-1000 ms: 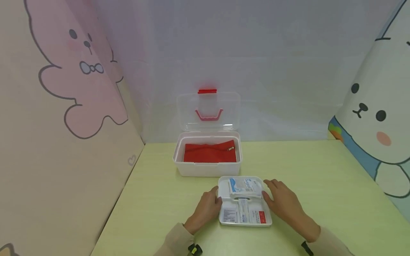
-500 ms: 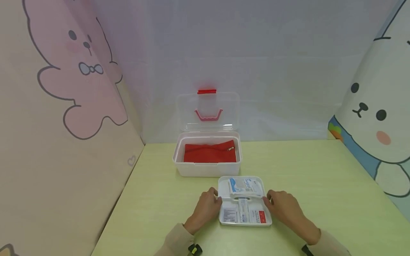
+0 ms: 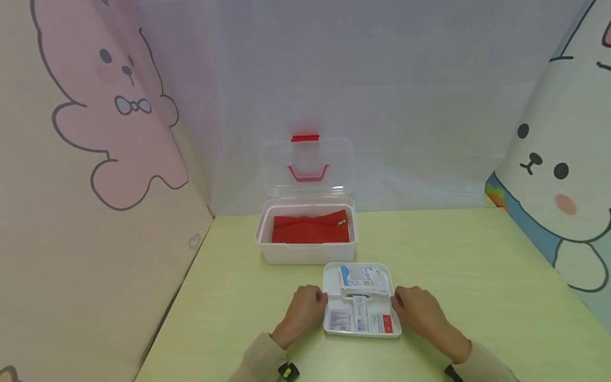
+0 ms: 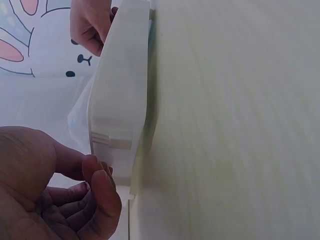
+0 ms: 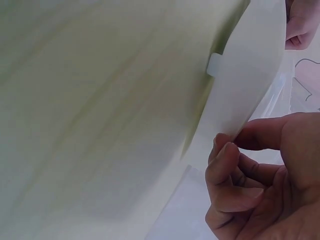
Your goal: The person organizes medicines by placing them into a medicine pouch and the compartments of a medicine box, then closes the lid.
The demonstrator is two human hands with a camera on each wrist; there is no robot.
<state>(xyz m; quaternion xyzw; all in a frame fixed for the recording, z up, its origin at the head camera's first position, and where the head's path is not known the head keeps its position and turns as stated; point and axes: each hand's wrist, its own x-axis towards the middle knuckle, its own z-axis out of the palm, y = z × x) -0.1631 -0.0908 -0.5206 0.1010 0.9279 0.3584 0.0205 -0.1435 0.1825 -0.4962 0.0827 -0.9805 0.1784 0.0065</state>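
Observation:
A shallow white tray [image 3: 337, 303] sits in front of me on the table. A blue-and-white packet [image 3: 365, 278] lies in its far half; a narrow white packet [image 3: 360, 313] and small printed packets [image 3: 382, 323] lie in its near half. My left hand [image 3: 304, 307] pinches the tray's left edge, its other fingers curled. In the left wrist view, its thumb and forefinger meet at the tray's rim [image 4: 117, 100]. My right hand [image 3: 422, 310] pinches the opposite edge. The right wrist view has its thumb and forefinger on the rim [image 5: 250, 75].
Behind the tray stands a white box [image 3: 305, 253], its clear lid [image 3: 307, 183] with a red handle raised against the back sheet. A red zippered pouch [image 3: 310, 229] lies inside. Printed cloth walls [image 3: 138, 132] border the table [image 3: 429, 244] at both sides.
My right hand's fingers have curled in from a spread pose to the tray's right edge. My left fingers have curled in too. Everything shifts slightly left in the head view.

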